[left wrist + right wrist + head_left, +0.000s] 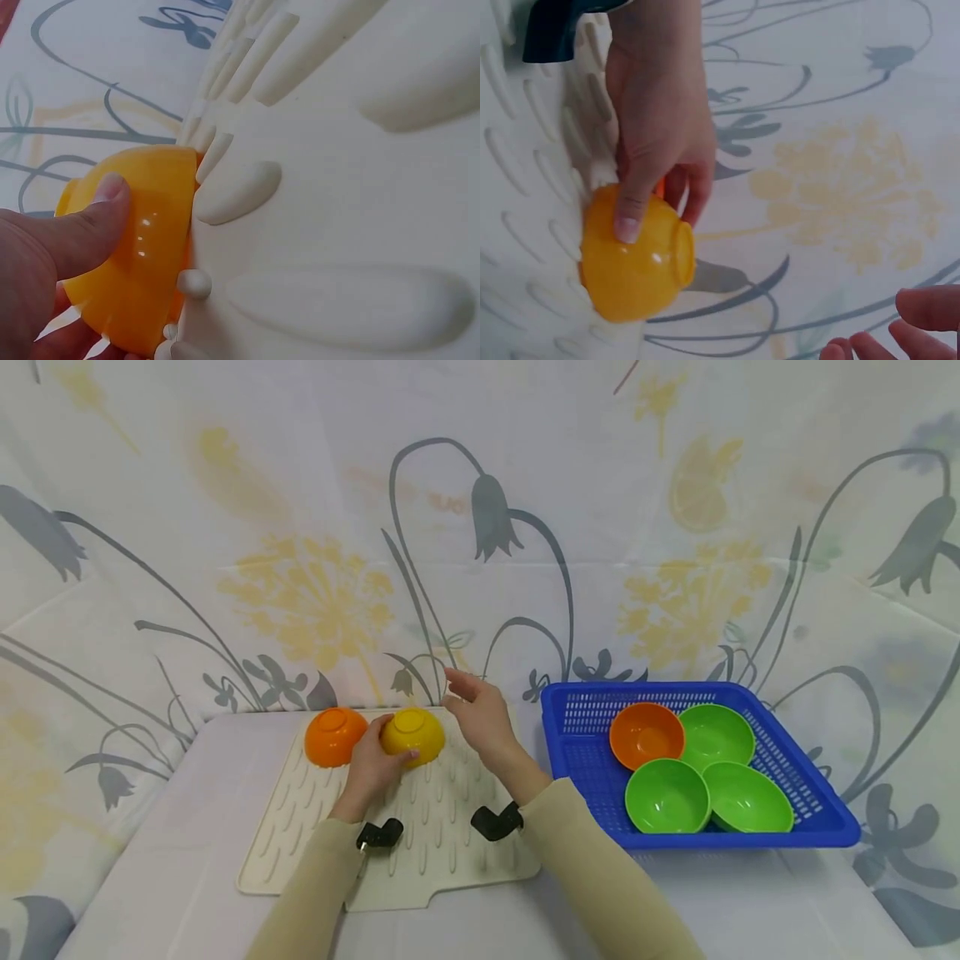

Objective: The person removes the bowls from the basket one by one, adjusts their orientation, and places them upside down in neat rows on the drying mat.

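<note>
A yellow bowl (pixel 422 742) lies upside down on the cream drying mat (pixel 405 877), near its back edge. My left hand (pixel 372 767) grips it from the left side; in the left wrist view the thumb (pixel 90 229) presses on the bowl's outer wall and the fingers are partly hidden behind it. My right hand (pixel 483 717) is raised just right of the bowl, fingers relaxed, holding nothing. Its fingertips show at the lower right corner of the right wrist view. Left of my left hand, an orange bowl (pixel 332 743) sits upside down on the mat.
To the right stands a blue plastic basket (pixel 551 727). Inside it, facing up, are an orange bowl (pixel 647 735) and three green bowls (pixel 667 793). A flower-printed cloth (pixel 480 610) rises behind the mat. Raised oblong ridges cover the mat.
</note>
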Motion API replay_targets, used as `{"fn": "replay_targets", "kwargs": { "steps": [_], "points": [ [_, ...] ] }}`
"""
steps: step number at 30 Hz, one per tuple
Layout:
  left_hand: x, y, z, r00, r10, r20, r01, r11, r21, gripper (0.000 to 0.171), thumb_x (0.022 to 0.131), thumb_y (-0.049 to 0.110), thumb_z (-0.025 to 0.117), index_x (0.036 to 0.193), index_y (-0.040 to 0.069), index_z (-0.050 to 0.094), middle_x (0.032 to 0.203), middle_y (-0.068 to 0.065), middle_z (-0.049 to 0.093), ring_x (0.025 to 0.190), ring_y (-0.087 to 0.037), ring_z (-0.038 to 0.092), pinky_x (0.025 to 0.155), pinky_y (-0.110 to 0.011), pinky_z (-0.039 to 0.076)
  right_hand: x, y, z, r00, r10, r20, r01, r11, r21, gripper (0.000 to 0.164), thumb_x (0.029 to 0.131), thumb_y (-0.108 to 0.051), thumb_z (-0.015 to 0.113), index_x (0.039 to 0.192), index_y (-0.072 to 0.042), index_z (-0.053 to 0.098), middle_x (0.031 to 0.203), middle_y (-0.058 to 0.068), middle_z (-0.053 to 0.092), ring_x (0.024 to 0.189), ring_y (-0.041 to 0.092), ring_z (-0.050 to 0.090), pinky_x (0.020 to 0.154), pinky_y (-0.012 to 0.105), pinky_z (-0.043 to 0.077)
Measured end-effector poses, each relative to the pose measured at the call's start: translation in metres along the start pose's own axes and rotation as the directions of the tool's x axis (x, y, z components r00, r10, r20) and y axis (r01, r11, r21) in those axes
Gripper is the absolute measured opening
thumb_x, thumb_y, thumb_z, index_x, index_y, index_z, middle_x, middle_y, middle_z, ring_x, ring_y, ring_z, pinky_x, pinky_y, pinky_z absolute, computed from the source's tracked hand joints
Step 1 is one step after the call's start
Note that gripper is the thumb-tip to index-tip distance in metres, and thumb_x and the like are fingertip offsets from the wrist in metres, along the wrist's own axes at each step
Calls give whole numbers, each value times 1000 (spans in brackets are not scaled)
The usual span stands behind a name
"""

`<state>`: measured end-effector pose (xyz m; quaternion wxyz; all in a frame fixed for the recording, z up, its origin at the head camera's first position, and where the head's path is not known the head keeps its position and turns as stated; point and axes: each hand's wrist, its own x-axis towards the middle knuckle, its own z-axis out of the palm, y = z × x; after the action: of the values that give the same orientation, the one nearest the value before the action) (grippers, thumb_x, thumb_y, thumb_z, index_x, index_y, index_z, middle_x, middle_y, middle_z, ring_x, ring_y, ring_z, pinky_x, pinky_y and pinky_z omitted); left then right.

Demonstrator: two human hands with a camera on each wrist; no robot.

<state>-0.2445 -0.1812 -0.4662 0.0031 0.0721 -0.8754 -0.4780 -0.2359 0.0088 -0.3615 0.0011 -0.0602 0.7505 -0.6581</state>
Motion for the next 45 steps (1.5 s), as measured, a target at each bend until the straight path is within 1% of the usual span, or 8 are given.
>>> {"fn": "replay_targets", "kwargs": {
  "steps": [7,11,17,25,30,36,39,45],
  "points": [
    [-1,-1,-2,1000,-10,-2,10,1000,3,77,87,14,78,151,11,35,151,-16,41,133,-37,41,114,-55,29,2,-24,-31,998,-62,29,60,997,49,41,100,-5,58,141,-6,56,139,10,58,128,23,53,109,38,41],
    [-1,-1,-1,1000,-5,1,5,1000,2,77,87,15,78,151,10,35,151,-17,40,133,-37,41,114,-55,29,3,-30,-56,996,-91,19,91,995,31,39,100,-3,57,139,-5,57,138,11,59,128,24,53,109,37,41],
    [0,-3,-3,1000,24,8,-24,1000,14,78,88,17,78,151,8,34,152,-19,39,134,-38,41,115,-54,29,1,-32,-105,997,-77,-22,76,996,-47,36,101,-4,56,136,-2,58,136,13,59,126,25,54,110,37,40],
    [0,-6,-6,1000,19,3,-19,1000,11,78,88,16,78,152,8,34,152,-19,39,134,-38,40,115,-53,29,0,-20,-181,998,-16,-56,6,986,-167,39,103,-10,53,141,-1,52,142,18,53,132,29,47,115,43,32],
    [1,-3,0,999,35,-1,-35,999,16,77,87,16,78,151,8,35,151,-18,41,133,-37,42,115,-53,30,-9,-10,-229,995,3,-96,-31,957,-289,42,104,-12,50,144,1,47,145,21,49,134,35,42,114,50,31],
    [-1,-2,5,1000,25,4,-25,1000,3,77,88,17,78,151,9,35,151,-17,42,133,-36,43,114,-52,31,-18,9,-270,989,67,-129,-114,909,-400,44,105,-15,49,144,5,46,145,27,45,133,45,39,111,60,31],
    [-1,-2,6,1000,28,13,-27,1000,-12,77,88,18,79,151,9,35,151,-16,41,133,-36,43,114,-52,31,-20,17,-285,986,105,-131,-154,879,-451,42,104,-16,50,141,6,47,143,29,46,132,48,38,109,63,30],
    [-1,-4,2,999,32,-12,-32,999,3,76,87,16,78,150,9,35,151,-16,41,134,-36,42,114,-53,31,-18,30,-300,982,173,-81,-190,848,-495,46,101,-14,55,141,9,46,142,33,44,132,51,35,108,66,29]
  ]
}}
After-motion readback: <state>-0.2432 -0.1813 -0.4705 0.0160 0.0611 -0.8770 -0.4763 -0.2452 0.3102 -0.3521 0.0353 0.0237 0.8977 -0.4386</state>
